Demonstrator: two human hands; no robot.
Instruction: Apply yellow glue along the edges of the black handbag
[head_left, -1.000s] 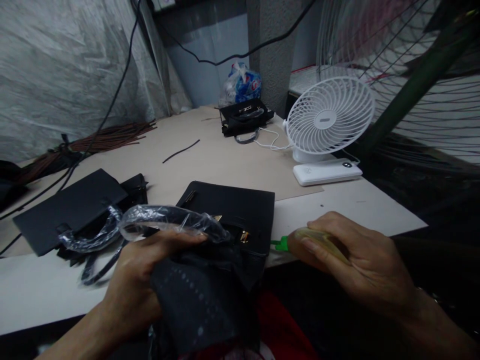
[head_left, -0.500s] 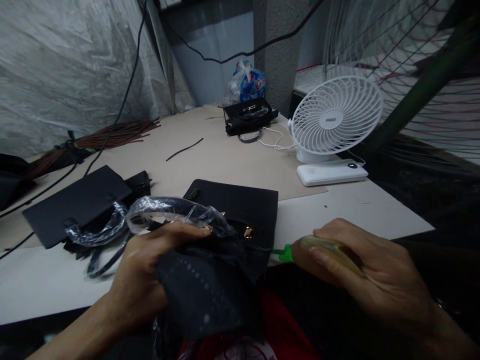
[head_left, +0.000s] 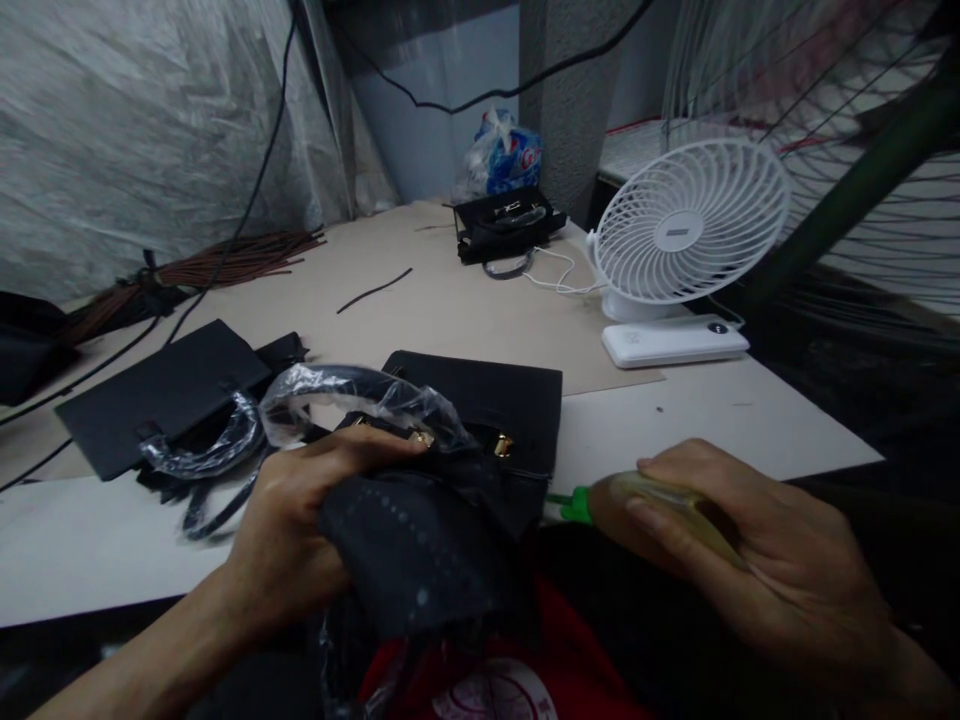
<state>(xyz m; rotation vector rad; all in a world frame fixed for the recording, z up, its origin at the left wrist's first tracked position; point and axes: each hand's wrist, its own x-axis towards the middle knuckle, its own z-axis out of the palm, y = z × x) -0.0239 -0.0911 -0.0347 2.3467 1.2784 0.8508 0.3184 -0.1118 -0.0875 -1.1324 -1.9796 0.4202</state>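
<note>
My left hand [head_left: 315,500] is closed round a black handbag [head_left: 427,560], its thumb pressed near gold hardware at the base of a plastic-wrapped handle [head_left: 360,390]. A row of pale spots runs along the bag's dark panel. In my right hand [head_left: 750,550] is a squeeze bottle [head_left: 645,515] of yellowish-brown content, held on its side. Its green nozzle [head_left: 577,505] points left at the bag's right edge; I cannot tell whether the tip touches. Behind the held bag, a flat black bag piece [head_left: 487,400] with gold fittings lies on the table.
Another black handbag [head_left: 165,400] with wrapped handles lies at left. At the back are a further black bag [head_left: 506,225] and a plastic sack [head_left: 499,155]. A white fan [head_left: 686,230] and power bank [head_left: 675,342] stand at right. Brown strips [head_left: 232,258] lie back left; black cables [head_left: 255,190] hang down.
The view has shifted slightly, so most things sit a little further right. Both hands keep their grips, and the nozzle stays beside the bag's right edge.
</note>
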